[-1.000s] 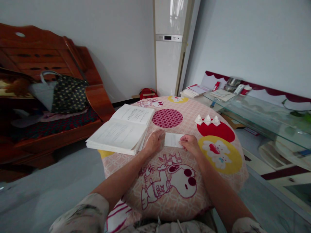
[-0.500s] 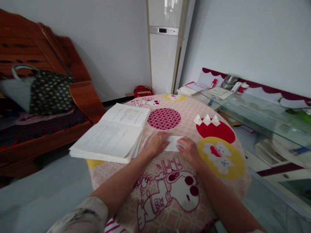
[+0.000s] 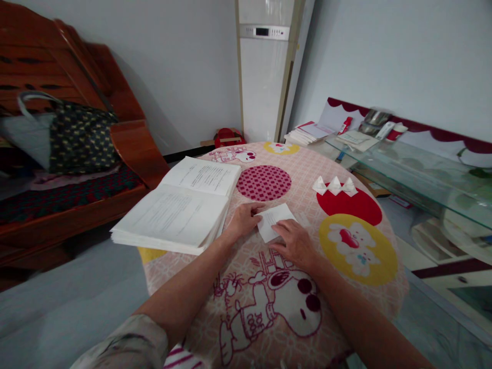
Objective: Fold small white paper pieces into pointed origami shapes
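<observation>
A small folded sheet of printed white paper (image 3: 275, 214) lies tilted on the tablecloth between my hands. My left hand (image 3: 245, 218) is closed at its left edge, with thumb and fingertips on the paper. From the right, my right hand (image 3: 294, 240) reaches over the lower right part, its curled fingers on the sheet and covering that side. Beyond my right hand, three small folded white paper pieces (image 3: 335, 186) stand in a row with pointed tops. To the left of my left hand lies a thick open stack of printed pages (image 3: 172, 212).
The round table wears a pink patterned cloth (image 3: 246, 266). At right, a glass-topped cabinet (image 3: 423, 174) holds papers, a red bottle (image 3: 345, 125) and metal bowls (image 3: 374, 122). A wooden bench (image 3: 132, 148) with a dark patterned bag (image 3: 82, 136) stands at left.
The paper has turned from lying straight across to a slant, and more of its face shows. My right hand has shifted over its lower right part. The view has tipped slightly downward.
</observation>
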{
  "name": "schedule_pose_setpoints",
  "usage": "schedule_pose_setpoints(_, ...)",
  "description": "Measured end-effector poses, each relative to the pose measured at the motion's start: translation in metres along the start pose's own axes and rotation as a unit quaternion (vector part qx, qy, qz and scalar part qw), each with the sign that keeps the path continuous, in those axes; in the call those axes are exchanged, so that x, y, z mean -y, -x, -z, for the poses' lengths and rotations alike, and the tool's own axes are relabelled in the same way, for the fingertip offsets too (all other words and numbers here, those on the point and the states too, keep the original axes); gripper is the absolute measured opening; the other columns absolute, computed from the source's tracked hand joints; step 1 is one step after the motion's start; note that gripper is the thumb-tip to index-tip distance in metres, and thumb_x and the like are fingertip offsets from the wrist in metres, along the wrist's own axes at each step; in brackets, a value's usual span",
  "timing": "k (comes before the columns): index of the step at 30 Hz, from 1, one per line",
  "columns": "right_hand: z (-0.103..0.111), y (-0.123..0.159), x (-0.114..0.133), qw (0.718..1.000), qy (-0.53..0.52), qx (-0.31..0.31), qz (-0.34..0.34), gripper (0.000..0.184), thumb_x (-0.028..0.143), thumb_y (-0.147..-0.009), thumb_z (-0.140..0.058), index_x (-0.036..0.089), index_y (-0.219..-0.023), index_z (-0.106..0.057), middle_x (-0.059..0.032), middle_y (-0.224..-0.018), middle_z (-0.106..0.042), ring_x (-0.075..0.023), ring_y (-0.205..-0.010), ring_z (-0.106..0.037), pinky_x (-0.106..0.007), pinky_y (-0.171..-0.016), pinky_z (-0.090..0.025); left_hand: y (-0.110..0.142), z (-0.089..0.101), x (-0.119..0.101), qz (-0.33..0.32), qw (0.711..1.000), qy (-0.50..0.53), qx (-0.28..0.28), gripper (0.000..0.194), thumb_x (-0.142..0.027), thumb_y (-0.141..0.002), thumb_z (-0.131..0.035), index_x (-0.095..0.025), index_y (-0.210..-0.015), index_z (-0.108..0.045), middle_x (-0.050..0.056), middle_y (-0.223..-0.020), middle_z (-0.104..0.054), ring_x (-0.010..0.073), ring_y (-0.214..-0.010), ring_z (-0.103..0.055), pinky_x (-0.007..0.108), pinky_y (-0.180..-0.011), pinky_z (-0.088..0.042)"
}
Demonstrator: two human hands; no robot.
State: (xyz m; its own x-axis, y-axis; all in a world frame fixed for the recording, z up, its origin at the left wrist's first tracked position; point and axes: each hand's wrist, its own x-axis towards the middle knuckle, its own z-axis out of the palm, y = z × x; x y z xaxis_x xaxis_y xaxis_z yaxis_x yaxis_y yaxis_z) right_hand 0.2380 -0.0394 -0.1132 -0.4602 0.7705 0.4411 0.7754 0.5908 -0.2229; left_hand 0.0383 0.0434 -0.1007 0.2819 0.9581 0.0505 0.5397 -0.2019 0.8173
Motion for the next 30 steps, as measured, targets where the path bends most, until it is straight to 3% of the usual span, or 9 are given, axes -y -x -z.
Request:
schedule_pose_setpoints(4,-0.002,-0.002,0.003,0.999,0.037,-0.017,0.006,0.031,0.021,-0.087,-0.071,0.016,-0.117,-0.067,-0.0164,-0.111,-0.068,-0.0309,-0.099,-0.059,-0.046,-0.086,-0.052,0.003,0.002,-0.002,0.103,0.969,0.226,0.019,0.054,-0.007,-0.075,-0.063,-0.014,-0.128,-0.069,-0.001,-0.076,-0.065,0.0093,-0.062,-0.059,0.021,-0.060,-0.053)
schedule_pose_setpoints(8,0.000,-0.003,0.001,0.998,0.044,-0.038,0.003,0.021,0.011,-0.093,-0.054,0.018,-0.104,-0.071,-0.0130,-0.099,-0.069,-0.0272,-0.095,-0.059,-0.041,-0.084,-0.050,0.005,0.002,-0.003,0.120,0.946,0.298,0.032,0.057,-0.006,-0.072,-0.066,-0.013,-0.128,-0.067,0.000,-0.077,-0.065,0.0100,-0.064,-0.061,0.022,-0.061,-0.057)
schedule_pose_setpoints(12,0.002,-0.001,-0.005,0.999,0.010,-0.049,0.013,0.026,0.010,-0.095,-0.049,0.019,-0.093,-0.074,-0.0107,-0.092,-0.071,-0.0236,-0.088,-0.061,-0.036,-0.079,-0.051,0.000,0.004,0.007,0.036,0.984,0.174,0.023,0.037,-0.011,-0.084,-0.055,-0.012,-0.116,-0.074,0.005,-0.084,-0.071,0.0133,-0.070,-0.066,0.026,-0.065,-0.059)
schedule_pose_setpoints(15,0.003,0.002,-0.012,0.997,-0.042,-0.050,0.031,0.027,0.010,-0.094,-0.051,0.020,-0.095,-0.076,-0.0095,-0.093,-0.073,-0.0220,-0.088,-0.063,-0.034,-0.078,-0.053,-0.005,0.010,0.015,-0.070,0.997,0.023,-0.027,0.044,-0.004,-0.083,-0.045,-0.015,-0.113,-0.075,0.008,-0.102,-0.075,0.0167,-0.088,-0.070,0.031,-0.082,-0.060)
schedule_pose_setpoints(19,0.005,0.005,-0.022,0.992,-0.107,-0.065,0.031,0.029,0.009,-0.091,-0.053,0.021,-0.101,-0.077,-0.0087,-0.097,-0.075,-0.0211,-0.091,-0.067,-0.035,-0.081,-0.056,-0.004,0.020,0.017,-0.216,0.970,-0.087,0.069,0.051,-0.002,-0.083,-0.050,-0.021,-0.126,-0.069,0.008,-0.133,-0.068,0.0208,-0.126,-0.061,0.039,-0.111,-0.048)
schedule_pose_setpoints(22,0.009,0.006,-0.028,0.987,-0.149,-0.068,-0.008,0.031,0.009,-0.087,-0.055,0.023,-0.100,-0.079,-0.0080,-0.099,-0.076,-0.0206,-0.091,-0.070,-0.036,-0.082,-0.058,0.002,0.027,0.014,-0.237,0.953,-0.116,0.148,0.058,-0.005,-0.084,-0.056,-0.024,-0.139,-0.060,0.009,-0.151,-0.054,0.0237,-0.141,-0.050,0.044,-0.118,-0.040)
schedule_pose_setpoints(25,0.016,0.006,-0.032,0.980,-0.185,-0.064,-0.045,0.028,0.011,-0.085,-0.058,0.023,-0.098,-0.080,-0.0083,-0.099,-0.078,-0.0207,-0.090,-0.073,-0.035,-0.082,-0.059,0.010,0.030,0.008,-0.230,0.941,-0.129,0.211,0.082,-0.010,-0.074,-0.073,-0.027,-0.150,-0.048,0.010,-0.161,-0.040,0.0292,-0.148,-0.040,0.049,-0.122,-0.034)
schedule_pose_setpoints(27,0.019,0.005,-0.033,0.974,-0.208,-0.058,-0.062,0.025,0.013,-0.085,-0.060,0.022,-0.096,-0.081,-0.0086,-0.098,-0.078,-0.0211,-0.089,-0.074,-0.035,-0.082,-0.059,0.014,0.027,0.003,-0.229,0.942,-0.133,0.209,0.088,-0.015,-0.070,-0.080,-0.026,-0.150,-0.048,0.012,-0.161,-0.041,0.0320,-0.148,-0.039,0.051,-0.121,-0.033)
schedule_pose_setpoints(30,0.023,0.004,-0.033,0.967,-0.241,-0.027,-0.077,0.023,0.014,-0.083,-0.062,0.023,-0.092,-0.081,-0.0075,-0.096,-0.079,-0.0215,-0.087,-0.074,-0.035,-0.081,-0.060,0.018,0.019,-0.003,-0.258,0.937,-0.122,0.200,0.075,-0.017,-0.073,-0.079,-0.027,-0.143,-0.057,0.010,-0.150,-0.055,0.0303,-0.139,-0.050,0.048,-0.117,-0.039)
